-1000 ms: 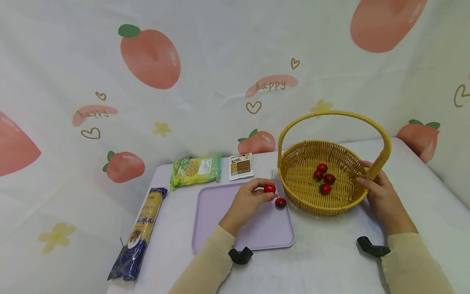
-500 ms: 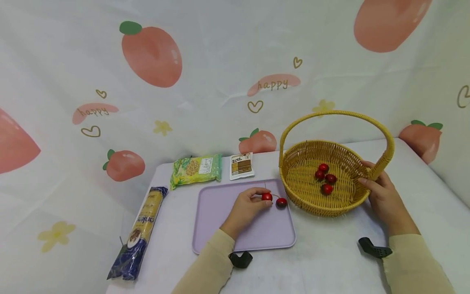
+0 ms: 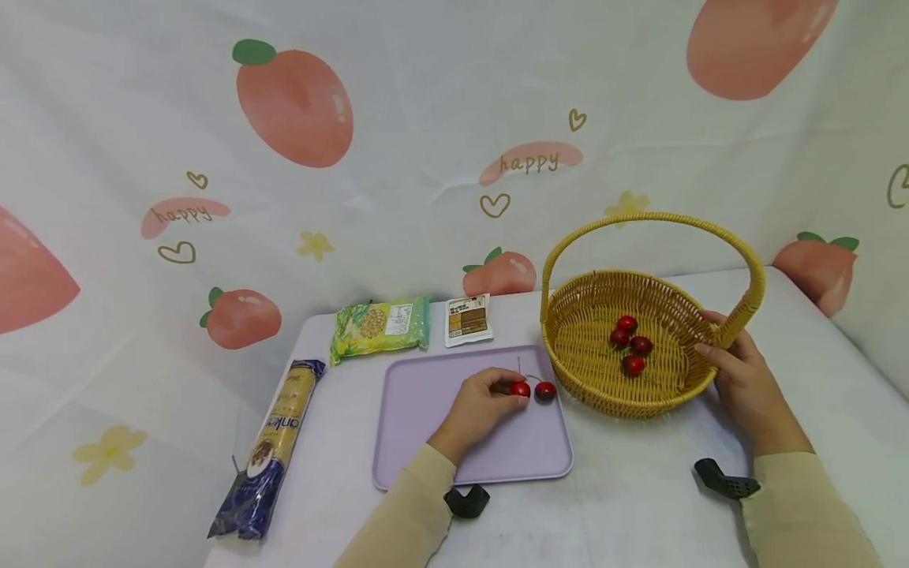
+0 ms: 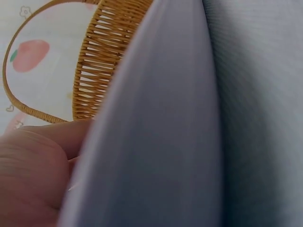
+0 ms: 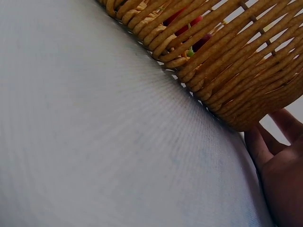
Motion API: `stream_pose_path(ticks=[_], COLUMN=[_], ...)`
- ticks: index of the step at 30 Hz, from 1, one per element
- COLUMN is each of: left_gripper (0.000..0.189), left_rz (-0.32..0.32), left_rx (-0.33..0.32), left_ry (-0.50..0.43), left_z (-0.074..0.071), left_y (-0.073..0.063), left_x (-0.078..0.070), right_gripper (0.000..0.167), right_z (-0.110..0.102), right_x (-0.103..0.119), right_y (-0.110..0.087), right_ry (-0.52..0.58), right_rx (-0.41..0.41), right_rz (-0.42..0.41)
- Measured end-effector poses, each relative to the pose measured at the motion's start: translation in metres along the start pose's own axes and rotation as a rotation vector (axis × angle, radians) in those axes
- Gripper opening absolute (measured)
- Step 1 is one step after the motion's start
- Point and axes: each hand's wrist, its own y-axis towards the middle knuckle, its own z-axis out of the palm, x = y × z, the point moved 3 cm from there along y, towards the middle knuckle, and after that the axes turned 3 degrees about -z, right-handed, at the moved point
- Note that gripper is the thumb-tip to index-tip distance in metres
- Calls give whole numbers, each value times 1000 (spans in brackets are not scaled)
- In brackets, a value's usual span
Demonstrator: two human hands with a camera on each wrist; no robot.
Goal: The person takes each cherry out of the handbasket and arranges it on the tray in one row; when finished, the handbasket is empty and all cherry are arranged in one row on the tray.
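My left hand (image 3: pixel 483 406) pinches a red cherry (image 3: pixel 521 390) between thumb and fingers, low over the right part of the lilac tray (image 3: pixel 415 418). Its thin stem points up. Just right of it, a darker red cherry (image 3: pixel 545 392) lies near the tray's right edge. My right hand (image 3: pixel 744 386) holds the right side of the yellow wicker basket (image 3: pixel 604 401), thumb over the rim by the handle's foot. Several cherries (image 3: pixel 634 365) lie inside the basket. In the left wrist view, the tray's edge (image 4: pixel 151 118) hides the fingertips.
Behind the tray lie a green-yellow food bag (image 3: pixel 379 329) and a small white-brown packet (image 3: pixel 468 320). A long blue and gold package (image 3: pixel 273 450) lies at the left. A white cloth printed with peaches (image 3: pixel 294 109) hangs behind the table.
My left hand has come down toward the tray with the cherry, which now sits beside the darker one. My right hand stays on the basket; the view has shifted slightly.
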Motion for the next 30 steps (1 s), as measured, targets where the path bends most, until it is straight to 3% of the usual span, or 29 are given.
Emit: stream_pose_path(ticks=[9,30], left_gripper=[25,27], left_rz=[26,74], left_rx=[-16,-22], left_ry=[144,238], left_z=[1,3], left_y=[-1,2], left_x=[-2,3], right_gripper=[54,55], right_z=[-1,-1], right_x=[0,0], right_y=[-1,-1], right_ry=[-21,-35], right_rx=[-12,-14], right_rz=[30,28])
